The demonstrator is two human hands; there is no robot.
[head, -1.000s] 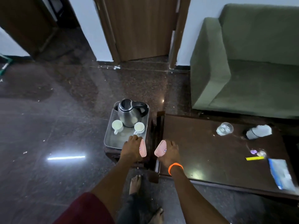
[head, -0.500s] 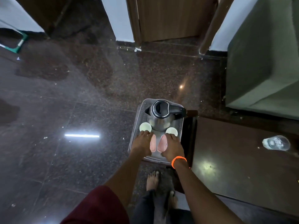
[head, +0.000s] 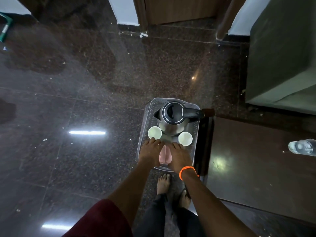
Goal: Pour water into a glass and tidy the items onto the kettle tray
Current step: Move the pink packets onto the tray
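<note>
A dark polished stone floor fills most of the view, with a dark wooden table [head: 256, 159] at right and a green sofa [head: 282, 57] beyond it. A metal tray [head: 145, 120] sits on a low stand beside the table.

The tray holds a steel kettle [head: 172, 117] at the far end, with two white cups [head: 154, 132] just in front of it, one at each side. Two pink sachets [head: 164, 155] lie flat side by side at the near end.

The left hand [head: 150, 153] and right hand [head: 179, 156] rest palm-down over the sachets, fingers spread. Whether the fingers pinch them cannot be told.

Handling, as judged: the sachets are light, thin and pliable; take them by an edge. The cups are fragile and light; hold them by the body. The kettle is the heaviest item; lift it by its black handle. A clear glass [head: 302, 147] stands on the table, well apart from the tray.

Change from one second ago: each hand then held a sachet upright at the gap between tray and table. Both hands have since moved onto the tray, and the sachets now lie flat.
</note>
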